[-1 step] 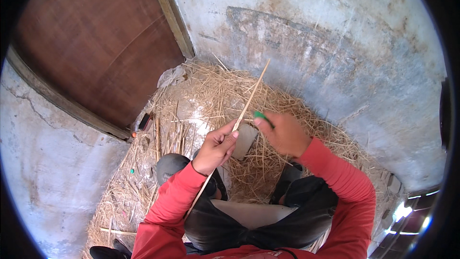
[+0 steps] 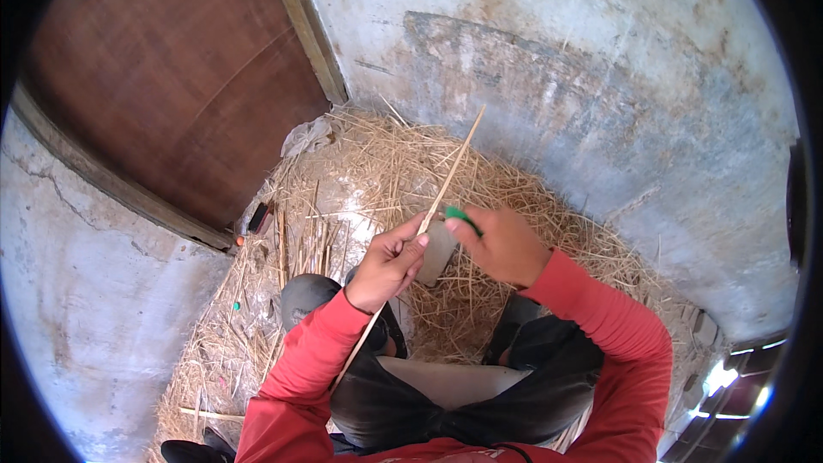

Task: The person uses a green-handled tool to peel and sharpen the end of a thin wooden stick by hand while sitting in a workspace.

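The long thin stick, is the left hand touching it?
Touching. The head view shows the left hand with its fingers pinched around the long thin stick, which runs on below the hand.

A rough grey concrete wall, stained and patchy, curves across the upper right, meeting a dark reddish-brown wooden door set in a weathered wooden frame at the upper left. The cracked grey concrete floor carries a wide heap of dry yellow straw, with a crumpled whitish plastic scrap near the door's foot. Daylight falls evenly, and bright glints show at the lower right edge.
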`<state>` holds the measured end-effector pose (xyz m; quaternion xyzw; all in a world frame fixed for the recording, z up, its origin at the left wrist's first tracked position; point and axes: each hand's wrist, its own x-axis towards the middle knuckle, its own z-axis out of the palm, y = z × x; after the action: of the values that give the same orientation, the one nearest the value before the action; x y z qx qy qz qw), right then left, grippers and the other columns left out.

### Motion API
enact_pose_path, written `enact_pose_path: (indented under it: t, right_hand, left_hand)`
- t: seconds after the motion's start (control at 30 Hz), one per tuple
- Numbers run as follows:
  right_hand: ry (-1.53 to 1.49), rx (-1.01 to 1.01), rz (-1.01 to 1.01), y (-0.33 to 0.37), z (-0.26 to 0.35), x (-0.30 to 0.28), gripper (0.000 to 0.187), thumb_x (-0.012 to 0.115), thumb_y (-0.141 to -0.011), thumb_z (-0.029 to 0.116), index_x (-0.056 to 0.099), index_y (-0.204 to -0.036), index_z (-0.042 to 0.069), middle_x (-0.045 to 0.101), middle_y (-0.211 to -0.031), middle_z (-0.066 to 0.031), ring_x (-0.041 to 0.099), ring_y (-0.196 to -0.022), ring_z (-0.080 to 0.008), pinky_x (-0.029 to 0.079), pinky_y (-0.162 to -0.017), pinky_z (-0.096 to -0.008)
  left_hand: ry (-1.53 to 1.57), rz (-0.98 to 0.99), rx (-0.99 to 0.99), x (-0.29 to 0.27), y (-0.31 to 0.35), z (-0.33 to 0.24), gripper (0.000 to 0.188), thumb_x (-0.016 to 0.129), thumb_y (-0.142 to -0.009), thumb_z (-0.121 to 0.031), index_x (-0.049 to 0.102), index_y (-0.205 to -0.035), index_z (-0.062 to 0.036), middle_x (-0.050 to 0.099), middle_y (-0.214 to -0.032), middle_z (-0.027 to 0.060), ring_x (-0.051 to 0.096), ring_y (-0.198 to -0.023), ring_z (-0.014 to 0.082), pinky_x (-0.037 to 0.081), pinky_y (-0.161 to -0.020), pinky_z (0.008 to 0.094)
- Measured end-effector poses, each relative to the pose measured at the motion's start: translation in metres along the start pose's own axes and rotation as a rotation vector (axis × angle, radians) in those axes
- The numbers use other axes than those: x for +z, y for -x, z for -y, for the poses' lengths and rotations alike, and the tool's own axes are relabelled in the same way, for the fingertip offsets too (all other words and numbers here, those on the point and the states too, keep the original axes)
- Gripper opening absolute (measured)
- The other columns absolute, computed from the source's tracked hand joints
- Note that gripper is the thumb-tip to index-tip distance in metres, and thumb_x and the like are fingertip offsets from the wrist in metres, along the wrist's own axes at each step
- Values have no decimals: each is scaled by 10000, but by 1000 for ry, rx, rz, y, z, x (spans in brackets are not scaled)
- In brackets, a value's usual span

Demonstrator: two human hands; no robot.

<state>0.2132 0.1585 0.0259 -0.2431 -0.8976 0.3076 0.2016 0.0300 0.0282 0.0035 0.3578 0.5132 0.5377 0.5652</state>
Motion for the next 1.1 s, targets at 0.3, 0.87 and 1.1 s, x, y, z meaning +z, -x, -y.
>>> enact_pose_path:
  t: [0.3,0.87,1.1]
  right_hand:
    - [237,41,66,-5,-19,20,412,491,-1041,417,706,-1069,66,608,-636,-187,626,-594,-395,485,-572,-489]
    - [189,42,-63,-11,-34,25,545,436,-1043,521,674,-952,39,607,-637,-186,619,-593,-387,476,-592,-508]
    - [246,266,-119,-31,-82,-26,558,421,-1038,538,675,-959,47,620,-669,-201,633,-638,-411,498,-621,-518]
  left_hand:
    - [-48,-63,-3,1,-9,20,500,562,-1049,-123,421,-1521,-36,416,-597,-77,343,-462,22,272,-424,213]
    - [-2,-28,-59,-5,2,17,484,551,-1053,-114,429,-1515,-37,388,-573,-68,317,-440,33,282,-427,228]
    - [-22,65,-92,1,0,22,473,528,-1063,-119,423,-1516,-31,363,-594,-73,288,-439,32,261,-425,228]
